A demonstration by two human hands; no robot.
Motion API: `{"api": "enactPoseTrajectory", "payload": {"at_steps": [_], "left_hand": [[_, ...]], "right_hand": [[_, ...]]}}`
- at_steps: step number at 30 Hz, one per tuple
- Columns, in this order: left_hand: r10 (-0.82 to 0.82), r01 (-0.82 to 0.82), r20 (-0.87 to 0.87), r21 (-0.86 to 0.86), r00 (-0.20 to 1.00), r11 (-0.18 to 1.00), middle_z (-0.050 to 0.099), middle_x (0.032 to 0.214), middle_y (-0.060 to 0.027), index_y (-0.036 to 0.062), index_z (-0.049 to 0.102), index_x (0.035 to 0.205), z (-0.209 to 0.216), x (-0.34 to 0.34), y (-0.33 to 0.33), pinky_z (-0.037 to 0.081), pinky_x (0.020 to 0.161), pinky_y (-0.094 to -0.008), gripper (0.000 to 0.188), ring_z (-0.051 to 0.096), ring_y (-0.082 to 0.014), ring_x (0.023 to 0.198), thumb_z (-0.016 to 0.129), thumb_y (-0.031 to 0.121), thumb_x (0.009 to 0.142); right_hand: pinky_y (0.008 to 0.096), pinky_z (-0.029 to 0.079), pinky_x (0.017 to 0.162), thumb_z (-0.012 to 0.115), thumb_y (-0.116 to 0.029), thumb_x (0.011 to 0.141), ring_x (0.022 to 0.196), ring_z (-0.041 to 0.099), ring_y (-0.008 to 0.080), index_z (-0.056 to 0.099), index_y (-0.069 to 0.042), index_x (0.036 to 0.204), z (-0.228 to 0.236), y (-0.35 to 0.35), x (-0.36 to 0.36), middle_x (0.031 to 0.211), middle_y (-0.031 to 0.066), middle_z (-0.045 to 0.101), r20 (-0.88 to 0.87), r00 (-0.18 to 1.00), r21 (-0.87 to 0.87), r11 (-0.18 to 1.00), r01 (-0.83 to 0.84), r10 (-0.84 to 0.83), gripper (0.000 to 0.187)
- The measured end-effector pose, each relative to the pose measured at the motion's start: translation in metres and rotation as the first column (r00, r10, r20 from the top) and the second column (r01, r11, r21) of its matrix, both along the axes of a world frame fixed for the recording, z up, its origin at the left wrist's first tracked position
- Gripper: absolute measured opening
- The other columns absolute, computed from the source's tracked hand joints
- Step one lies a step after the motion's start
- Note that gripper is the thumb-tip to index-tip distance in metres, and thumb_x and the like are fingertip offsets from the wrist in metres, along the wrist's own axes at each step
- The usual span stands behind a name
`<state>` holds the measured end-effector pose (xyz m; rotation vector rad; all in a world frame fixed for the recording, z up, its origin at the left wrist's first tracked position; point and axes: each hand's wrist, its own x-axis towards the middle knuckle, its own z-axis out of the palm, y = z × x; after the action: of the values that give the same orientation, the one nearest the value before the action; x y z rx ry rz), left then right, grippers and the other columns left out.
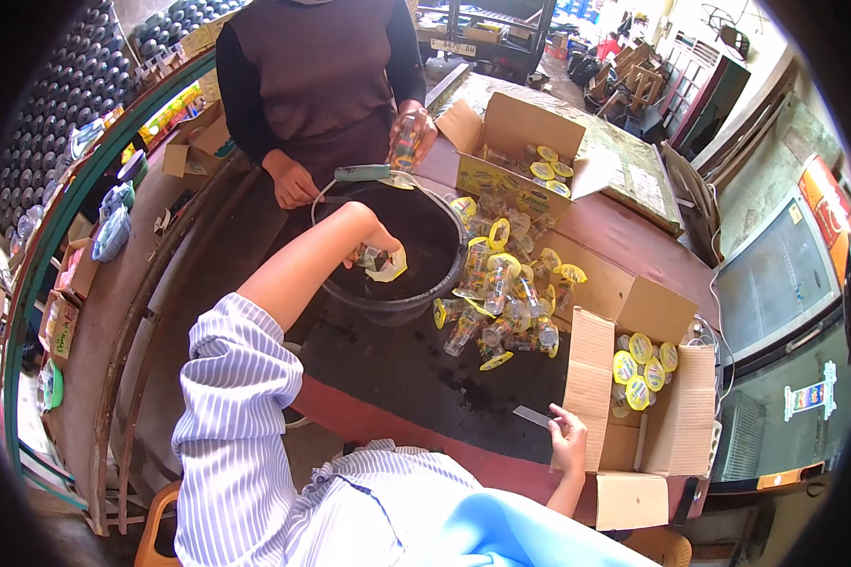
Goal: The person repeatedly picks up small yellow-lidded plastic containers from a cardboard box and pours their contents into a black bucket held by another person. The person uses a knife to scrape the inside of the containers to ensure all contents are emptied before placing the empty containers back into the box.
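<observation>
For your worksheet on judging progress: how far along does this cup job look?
Done: opened cups lie piled beside the black bucket. In hand: the left hand holds a cup over the bucket; the right hand rests by a blade. Left: sealed cups fill the near box.

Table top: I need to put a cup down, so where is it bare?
The dark table is bare between the black bucket, the right hand and the near box. It is crowded right of the bucket, where emptied cups pile up to the far box.
</observation>
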<state>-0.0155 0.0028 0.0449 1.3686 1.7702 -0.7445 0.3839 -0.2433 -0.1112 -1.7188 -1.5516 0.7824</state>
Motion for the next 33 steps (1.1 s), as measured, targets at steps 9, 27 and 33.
{"api": "enactPoseTrajectory", "payload": {"at_steps": [9, 27, 33], "left_hand": [[0.239, -0.236, 0.071, -0.046, 0.968, 0.971, 0.053, 0.100, -0.0168, 0.0076, 0.040, 0.119, -0.011, -0.011, 0.005, 0.047, 0.065, -0.0351, 0.065, 0.058, -0.0234, 0.078, 0.046, 0.054, 0.073], [0.119, -0.118, 0.058, -0.019, 0.991, 0.993, 0.059, 0.078, -0.0164, -0.0070, 0.027, 0.118, -0.010, -0.017, 0.000, 0.050, 0.054, -0.0328, 0.086, 0.060, -0.0204, 0.058, 0.067, 0.041, 0.060], [0.000, -0.001, 0.087, 0.014, 0.996, 1.000, 0.059, 0.080, -0.0161, -0.0083, 0.025, 0.120, 0.001, -0.029, -0.005, 0.050, 0.055, -0.0314, 0.091, 0.060, -0.0199, 0.061, 0.068, 0.043, 0.059]], "right_hand": [[0.0240, 0.043, 0.066, 0.055, -0.002, 0.077, 0.069, 0.050, 0.0084, 0.055, -0.005, 0.108, -0.027, -0.006, 0.021, 0.070, -0.0002, 0.053, -0.450, 0.882, -0.085, 0.990, 0.112, -0.139, 0.032], [0.0297, 0.050, 0.069, 0.055, -0.005, 0.079, 0.075, 0.058, 0.0152, 0.013, -0.016, 0.134, -0.048, -0.010, 0.067, 0.080, 0.0053, 0.056, -0.863, 0.292, -0.262, 0.859, 0.440, -0.412, 0.071], [0.0300, 0.052, 0.065, 0.057, 0.001, 0.076, 0.070, 0.059, 0.0177, 0.012, -0.014, 0.133, -0.043, -0.003, 0.059, 0.077, 0.0059, 0.053, -0.795, 0.406, -0.262, 0.859, 0.439, -0.451, 0.074]]}}
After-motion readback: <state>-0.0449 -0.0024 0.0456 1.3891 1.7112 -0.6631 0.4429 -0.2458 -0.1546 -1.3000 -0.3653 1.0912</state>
